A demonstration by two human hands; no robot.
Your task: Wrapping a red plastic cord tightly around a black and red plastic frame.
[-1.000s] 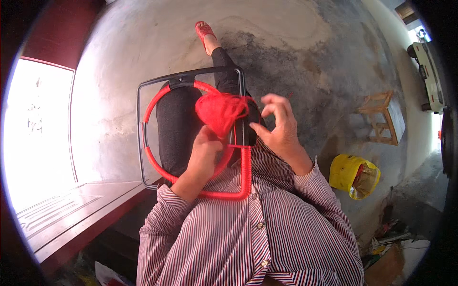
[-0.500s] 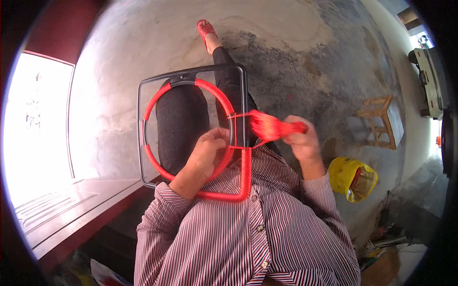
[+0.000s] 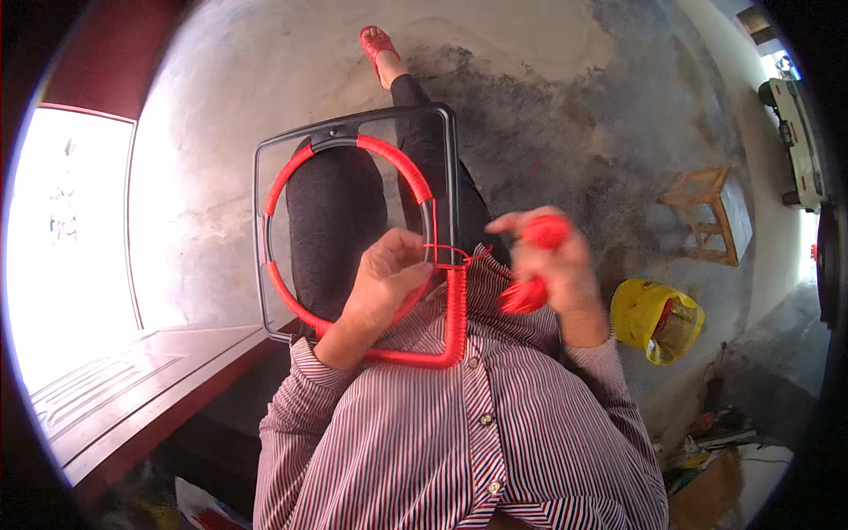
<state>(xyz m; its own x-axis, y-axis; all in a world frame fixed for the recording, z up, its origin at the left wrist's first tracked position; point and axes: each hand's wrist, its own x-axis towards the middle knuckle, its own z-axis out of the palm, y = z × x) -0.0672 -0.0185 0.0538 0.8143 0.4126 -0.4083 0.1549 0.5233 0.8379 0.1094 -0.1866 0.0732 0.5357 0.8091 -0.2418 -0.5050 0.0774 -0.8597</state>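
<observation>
A black square frame (image 3: 449, 159) with a round ring (image 3: 397, 161) inside it rests over my lap. Red cord is wound around several stretches of the ring and around the frame's near right corner (image 3: 457, 322). My left hand (image 3: 382, 274) is closed in a pinch on the ring's right side, where a thin red strand (image 3: 435, 231) crosses between ring and frame. To the right of the frame, my right hand (image 3: 565, 269), blurred by motion, grips a bundle of red cord (image 3: 525, 297) that bulges out above and below the fingers. A loose strand loops near the frame's right bar.
A wooden stool (image 3: 729, 216) stands on the concrete floor at the right, with a yellow bag (image 3: 632, 318) nearer to me. Panelled wood (image 3: 132, 375) lies along the left by a bright doorway. Assorted clutter (image 3: 724, 442) sits at the lower right.
My right hand has turned and come slightly nearer with the cord bundle, which was stretched toward the frame before. The strand around the ring and bar now looks drawn in. My left hand stays at the ring.
</observation>
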